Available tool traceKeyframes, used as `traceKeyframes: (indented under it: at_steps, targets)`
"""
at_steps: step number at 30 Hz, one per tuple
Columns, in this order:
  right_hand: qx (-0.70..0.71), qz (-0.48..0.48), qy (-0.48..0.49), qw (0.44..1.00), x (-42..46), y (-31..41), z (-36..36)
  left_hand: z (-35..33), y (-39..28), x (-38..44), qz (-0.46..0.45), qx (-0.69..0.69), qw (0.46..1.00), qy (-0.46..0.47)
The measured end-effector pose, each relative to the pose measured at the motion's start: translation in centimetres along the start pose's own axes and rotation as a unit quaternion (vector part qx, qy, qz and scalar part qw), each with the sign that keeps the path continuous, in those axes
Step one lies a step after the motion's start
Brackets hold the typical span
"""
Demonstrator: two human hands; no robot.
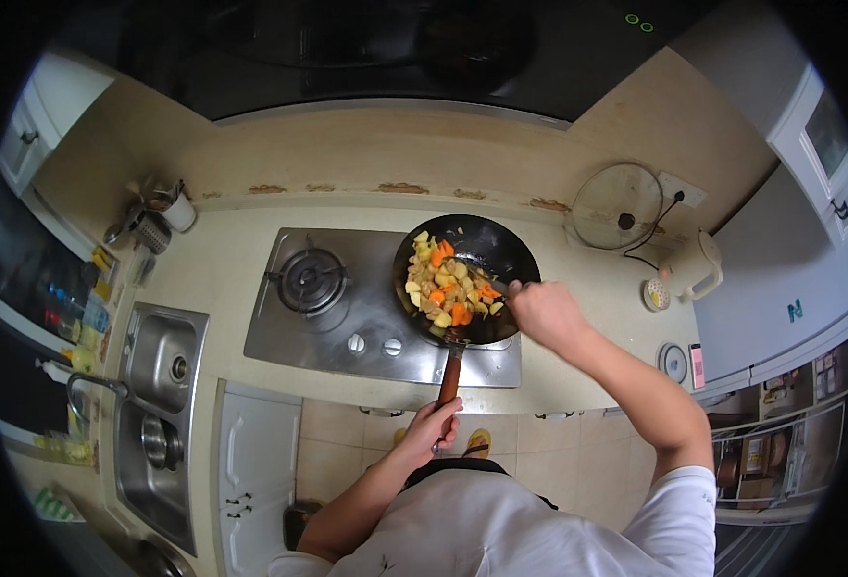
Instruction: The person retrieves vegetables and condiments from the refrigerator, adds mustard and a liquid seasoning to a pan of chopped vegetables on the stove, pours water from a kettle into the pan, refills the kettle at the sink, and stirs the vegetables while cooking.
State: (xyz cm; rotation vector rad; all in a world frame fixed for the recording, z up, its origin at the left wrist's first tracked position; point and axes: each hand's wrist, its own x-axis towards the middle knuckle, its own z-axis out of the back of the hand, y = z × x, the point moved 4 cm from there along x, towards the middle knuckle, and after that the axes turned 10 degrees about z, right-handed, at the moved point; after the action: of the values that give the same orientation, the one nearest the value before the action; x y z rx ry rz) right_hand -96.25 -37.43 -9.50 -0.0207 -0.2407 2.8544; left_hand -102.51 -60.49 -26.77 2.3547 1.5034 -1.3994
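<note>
A black wok (pixel 496 241) rests over the right side of a steel gas hob (pixel 323 353). My left hand (pixel 431 429) is closed around its wooden handle (pixel 451 375). My right hand (pixel 543 310) holds a cooking utensil by its handle above the wok's right rim; the utensil's far end lies among the food. Potato pieces (pixel 443 319), orange carrot chunks (pixel 437 296) and light brown pieces that look like meat fill the left and lower part of the wok. The burner under the wok is hidden.
An uncovered burner (pixel 312 281) is left of the wok. A steel double sink (pixel 153 360) stands further left, utensil holders (pixel 179 215) at the back left. To the right are a glass lid (pixel 617 205), an electric kettle (pixel 691 263), a small bowl (pixel 655 295) and a range hood (pixel 395 58) above.
</note>
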Motion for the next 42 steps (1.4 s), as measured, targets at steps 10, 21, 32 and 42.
traceKeyframes:
  at_steps: [10, 21, 32, 42]
  targets:
    - [-0.231, 0.156, 0.014, 0.96, -6.2, 8.4, 8.0, 0.1, 0.1, 0.0, 0.01, -0.017, 1.0, 0.002]
    - [-0.092, 0.031, -0.036, 0.995, -3.9, 0.7, 1.3, -0.1, 0.0, -0.1, 0.005, -0.004, 1.0, -0.004]
    - [0.049, -0.181, -0.016, 0.982, -0.1, -12.9, -1.0, -0.3, 0.0, -0.2, -0.013, 0.009, 1.0, -0.025]
    - [0.38, -0.153, 0.055, 0.911, 1.9, -12.1, -9.4, -0.5, -0.2, -0.5, -0.02, 0.023, 0.999, -0.028]
